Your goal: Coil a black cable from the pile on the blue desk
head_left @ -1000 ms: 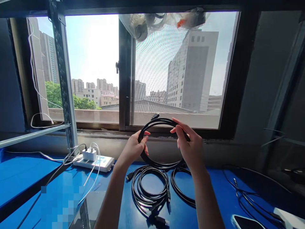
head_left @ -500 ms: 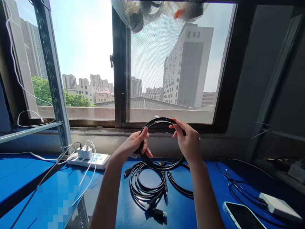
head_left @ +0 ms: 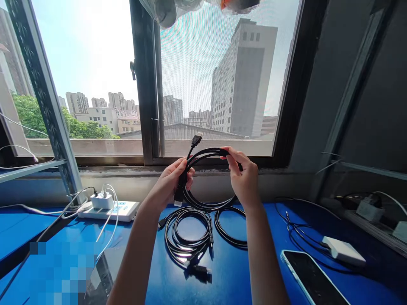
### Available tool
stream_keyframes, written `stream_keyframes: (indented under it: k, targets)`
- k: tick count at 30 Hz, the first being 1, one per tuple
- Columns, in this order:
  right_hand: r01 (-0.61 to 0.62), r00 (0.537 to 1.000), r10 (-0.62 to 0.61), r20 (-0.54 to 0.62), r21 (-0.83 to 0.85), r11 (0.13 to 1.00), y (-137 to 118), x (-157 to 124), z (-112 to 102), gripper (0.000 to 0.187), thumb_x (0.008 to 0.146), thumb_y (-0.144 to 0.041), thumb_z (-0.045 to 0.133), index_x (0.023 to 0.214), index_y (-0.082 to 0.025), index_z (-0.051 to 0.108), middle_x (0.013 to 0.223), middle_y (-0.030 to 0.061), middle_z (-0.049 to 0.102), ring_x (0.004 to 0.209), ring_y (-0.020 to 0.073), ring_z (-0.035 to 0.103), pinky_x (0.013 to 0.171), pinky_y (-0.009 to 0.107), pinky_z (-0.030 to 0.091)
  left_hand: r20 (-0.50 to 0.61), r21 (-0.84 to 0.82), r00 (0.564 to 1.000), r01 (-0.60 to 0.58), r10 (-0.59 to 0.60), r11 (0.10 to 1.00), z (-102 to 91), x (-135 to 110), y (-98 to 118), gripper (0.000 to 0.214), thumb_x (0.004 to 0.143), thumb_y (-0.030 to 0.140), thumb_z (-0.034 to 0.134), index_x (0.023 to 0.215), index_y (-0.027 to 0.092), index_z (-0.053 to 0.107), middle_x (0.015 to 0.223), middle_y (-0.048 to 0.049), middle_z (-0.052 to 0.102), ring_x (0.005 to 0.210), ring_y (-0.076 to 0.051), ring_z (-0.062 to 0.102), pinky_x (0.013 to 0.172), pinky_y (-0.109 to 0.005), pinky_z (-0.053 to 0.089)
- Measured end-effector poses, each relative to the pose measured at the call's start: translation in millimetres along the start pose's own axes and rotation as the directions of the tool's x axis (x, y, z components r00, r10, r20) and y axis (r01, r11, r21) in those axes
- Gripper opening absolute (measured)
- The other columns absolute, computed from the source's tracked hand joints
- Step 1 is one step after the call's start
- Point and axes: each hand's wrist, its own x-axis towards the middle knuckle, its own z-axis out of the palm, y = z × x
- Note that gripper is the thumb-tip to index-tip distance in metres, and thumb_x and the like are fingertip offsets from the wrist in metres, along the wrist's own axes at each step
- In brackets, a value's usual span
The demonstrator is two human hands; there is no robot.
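Between my hands a black HDMI cable is held up in a round coil above the blue table. My left hand is closed on the coil's left side; one plug sticks up above it and another plug points down below. Thumb and fingers of my right hand pinch the coil's upper right. Beneath, on the table, lie coiled black cables, with a plug at their near side. A further black coil lies to the right, partly behind my right forearm.
A white power strip with a plugged-in charger stands at left by a metal shelf post. At right are a phone, a white adapter and thin black cables. Behind is a window.
One plug now stands up above my left hand and another shows below it. My hands still hold the coil. The view has shifted, so the surroundings sit further left and slightly higher.
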Motion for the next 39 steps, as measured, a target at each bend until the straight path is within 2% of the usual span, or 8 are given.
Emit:
stream_keyframes:
  k: [3,5,13,22,27,30,35,39]
  targets:
    - [-0.044,0.999,0.043,0.031,0.031,0.999,-2.5,0.1,0.5,0.032,0.084,-0.030,0.047,0.100,-0.017,0.072,0.080,0.0059,0.067,0.070,0.0150,0.060,0.056,0.025,0.042,-0.038,0.018,0.998,-0.049,0.050,0.999,2.5,1.6,-2.6,0.049,0.080,0.041,0.066,0.121,0.020,0.049,0.057,0.0080,0.047,0.041,-0.003,0.037,0.040,-0.014,0.031]
    - [-0.074,0.996,0.071,0.056,0.038,0.997,-3.3,-0.7,2.2,0.032,0.083,-0.030,0.049,0.100,-0.017,0.072,0.078,0.0043,0.065,0.064,0.0126,0.056,0.054,0.024,0.040,-0.031,0.082,0.995,-0.087,0.090,0.993,3.8,2.8,-5.6,0.054,0.080,0.046,0.064,0.125,0.020,0.049,0.057,0.0084,0.044,0.041,-0.003,0.035,0.039,-0.013,0.030]
    - [-0.085,0.996,0.085,0.022,0.037,0.996,-5.5,-2.1,4.1,0.025,0.078,-0.039,0.063,0.091,-0.021,0.074,0.081,0.0025,0.064,0.062,0.0097,0.051,0.053,0.022,0.041,-0.004,0.133,0.997,-0.072,0.073,0.988,10.6,3.4,-10.9,0.048,0.067,0.063,0.068,0.079,0.020,0.050,0.047,0.0109,0.033,0.037,-0.003,0.025,0.031,-0.012,0.026]
    - [-0.022,1.000,0.021,-0.008,-0.054,0.998,-9.3,-4.9,11.5,0.031,0.081,-0.042,0.062,0.104,-0.023,0.070,0.105,0.0062,0.063,0.075,0.0127,0.058,0.056,0.024,0.047,-0.081,0.189,0.993,-0.064,0.081,0.980,11.2,-2.1,-2.4,0.042,0.067,0.058,0.066,0.067,0.021,0.046,0.038,0.0117,0.028,0.033,-0.004,0.019,0.027,-0.013,0.016]
    - [-0.033,0.998,0.035,0.047,-0.045,0.998,-13.4,-7.2,21.0,0.037,0.083,-0.049,0.057,0.098,-0.018,0.070,0.095,0.0060,0.068,0.058,0.0098,0.054,0.055,0.025,0.045,-0.180,0.376,0.957,-0.145,0.226,0.915,7.5,-4.4,1.7,0.041,0.067,0.059,0.066,0.063,0.020,0.052,0.035,0.0104,0.030,0.030,-0.004,0.020,0.028,-0.018,0.013]
    - [-0.029,0.998,0.030,0.046,-0.023,0.999,-17.6,-7.9,24.9,0.042,0.080,-0.054,0.057,0.076,-0.015,0.068,0.076,0.0044,0.066,0.051,0.0088,0.049,0.051,0.024,0.041,-0.191,0.509,0.912,-0.225,0.364,0.831,2.1,-5.7,4.9,0.042,0.069,0.058,0.063,0.057,0.018,0.055,0.035,0.0087,0.031,0.030,-0.003,0.022,0.031,-0.020,0.012]
    - [-0.224,0.947,0.182,0.266,0.139,0.965,-29.9,-9.4,20.5,0.051,0.074,-0.060,0.059,0.045,-0.018,0.050,0.039,-0.0032,0.044,0.040,0.0081,0.042,0.041,0.022,0.031,-0.171,0.633,0.861,-0.276,0.478,0.723,-7.9,-6.0,8.6,0.050,0.071,0.061,0.058,0.046,0.019,0.053,0.035,0.0055,0.033,0.032,-0.004,0.026,0.032,-0.023,0.013]
    - [-0.421,0.839,0.267,0.475,0.253,0.871,-38.3,-8.6,12.4,0.056,0.078,-0.064,0.050,0.050,-0.016,0.055,0.044,0.0007,0.053,0.033,0.0051,0.038,0.037,0.021,0.028,-0.206,0.577,0.920,-0.161,0.334,0.800,-8.6,-6.4,10.4,0.057,0.072,0.061,0.056,0.037,0.020,0.037,0.034,0.0049,0.030,0.030,-0.004,0.024,0.032,-0.022,0.014]
